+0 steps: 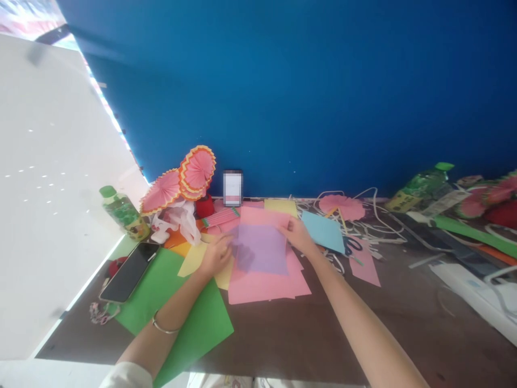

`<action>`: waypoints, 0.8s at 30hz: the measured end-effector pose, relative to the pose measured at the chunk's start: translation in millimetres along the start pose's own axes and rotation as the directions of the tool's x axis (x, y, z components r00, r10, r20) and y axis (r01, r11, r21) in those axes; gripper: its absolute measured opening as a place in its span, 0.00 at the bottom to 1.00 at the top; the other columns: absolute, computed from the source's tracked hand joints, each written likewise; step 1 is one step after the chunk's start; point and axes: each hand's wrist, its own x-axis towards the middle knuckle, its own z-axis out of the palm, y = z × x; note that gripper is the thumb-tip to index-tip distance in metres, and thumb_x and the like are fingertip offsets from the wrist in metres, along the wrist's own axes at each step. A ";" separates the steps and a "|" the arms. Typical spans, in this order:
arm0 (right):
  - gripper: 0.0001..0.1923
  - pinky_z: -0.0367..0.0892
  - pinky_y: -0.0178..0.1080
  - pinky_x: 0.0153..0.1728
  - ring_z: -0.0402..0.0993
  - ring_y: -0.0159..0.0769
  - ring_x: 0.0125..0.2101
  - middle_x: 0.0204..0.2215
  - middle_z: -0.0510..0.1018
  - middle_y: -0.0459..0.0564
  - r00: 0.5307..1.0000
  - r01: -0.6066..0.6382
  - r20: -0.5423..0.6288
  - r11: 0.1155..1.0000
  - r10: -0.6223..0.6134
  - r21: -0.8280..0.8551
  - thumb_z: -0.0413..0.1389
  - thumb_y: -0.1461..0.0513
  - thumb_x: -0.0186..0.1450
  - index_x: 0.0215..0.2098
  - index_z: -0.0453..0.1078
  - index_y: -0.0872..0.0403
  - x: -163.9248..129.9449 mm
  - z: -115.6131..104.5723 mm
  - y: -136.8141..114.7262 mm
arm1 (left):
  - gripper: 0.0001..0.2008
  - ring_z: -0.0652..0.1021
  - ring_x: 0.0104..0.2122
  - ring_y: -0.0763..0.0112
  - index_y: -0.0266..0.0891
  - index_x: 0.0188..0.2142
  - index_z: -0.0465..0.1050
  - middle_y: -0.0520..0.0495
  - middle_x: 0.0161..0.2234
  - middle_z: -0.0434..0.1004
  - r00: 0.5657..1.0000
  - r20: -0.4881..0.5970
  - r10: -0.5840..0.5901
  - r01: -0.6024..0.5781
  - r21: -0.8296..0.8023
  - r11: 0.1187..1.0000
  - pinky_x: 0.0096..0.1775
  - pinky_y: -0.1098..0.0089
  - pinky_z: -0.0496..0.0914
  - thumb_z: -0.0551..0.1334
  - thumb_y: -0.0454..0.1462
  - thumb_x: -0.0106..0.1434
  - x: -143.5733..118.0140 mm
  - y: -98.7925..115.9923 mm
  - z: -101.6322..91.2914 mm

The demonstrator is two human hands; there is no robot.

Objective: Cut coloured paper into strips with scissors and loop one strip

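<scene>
Pinching thin purple paper sheet (262,249) | left hand (216,256) | right hand (297,234)

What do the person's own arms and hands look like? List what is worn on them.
Both forearms are bare. The left wrist carries a thin silver bangle, and a bit of white sleeve shows near the left elbow at the bottom edge. The left hand and right hand wear no gloves; no rings can be made out.

Legible text: none. Green-capped bottle (123,212), left on the desk (363,334): label printed, lettering too small to read. Second green-capped bottle (424,188), lying at right: yellow label, characters indistinct. Upright phone (233,188) against the blue wall: screen blurred, nothing readable. Flat phone (129,272): screen dark.
</scene>
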 end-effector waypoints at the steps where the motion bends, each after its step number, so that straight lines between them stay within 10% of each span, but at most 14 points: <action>1: 0.13 0.68 0.40 0.33 0.73 0.38 0.32 0.31 0.77 0.50 0.999 -0.026 0.043 0.996 0.022 0.087 0.56 0.61 0.52 0.36 0.68 0.55 2.8 -1.4 -1.5 | 0.14 0.73 0.44 0.66 0.41 0.45 0.67 0.44 0.43 0.73 0.997 -0.065 -0.029 0.029 0.000 1.000 0.46 0.61 0.68 0.51 0.32 0.61 0.1 -2.1 -0.5; 4: 0.16 0.70 0.40 0.34 0.74 0.38 0.33 0.33 0.77 0.52 0.986 -0.077 0.155 0.987 0.056 0.138 0.56 0.62 0.52 0.40 0.66 0.57 11.9 3.2 -4.1 | 0.14 0.72 0.45 0.64 0.39 0.45 0.66 0.43 0.42 0.72 0.990 -0.128 -0.058 0.059 0.002 0.998 0.46 0.59 0.68 0.50 0.31 0.60 0.5 -7.7 -2.1; 12: 0.27 0.56 0.52 0.53 0.61 0.46 0.53 0.52 0.67 0.56 0.980 0.199 0.063 0.930 -0.189 -0.309 0.51 0.64 0.57 0.56 0.57 0.53 2.3 37.5 -5.4 | 0.11 0.74 0.44 0.63 0.43 0.41 0.72 0.45 0.43 0.74 0.972 0.230 0.058 -0.075 0.065 0.995 0.53 0.55 0.63 0.56 0.35 0.59 -0.3 -8.1 2.5; 16: 0.23 0.49 0.51 0.57 0.57 0.43 0.56 0.55 0.64 0.51 0.885 0.426 0.375 0.804 -0.275 -0.415 0.48 0.59 0.61 0.55 0.60 0.49 -30.9 30.9 -4.8 | 0.12 0.74 0.44 0.63 0.40 0.41 0.72 0.43 0.44 0.74 0.967 0.253 0.032 -0.049 0.061 0.997 0.49 0.58 0.68 0.54 0.35 0.60 0.7 -4.2 -0.9; 24: 0.22 0.41 0.55 0.58 0.56 0.43 0.56 0.55 0.65 0.52 0.892 0.397 0.395 0.797 -0.219 -0.455 0.42 0.54 0.66 0.53 0.64 0.52 -60.5 26.0 1.6 | 0.31 0.61 0.57 0.62 0.46 0.57 0.57 0.48 0.58 0.59 0.881 0.470 0.046 -0.064 0.022 0.998 0.57 0.58 0.59 0.61 0.38 0.54 2.3 -9.8 -34.6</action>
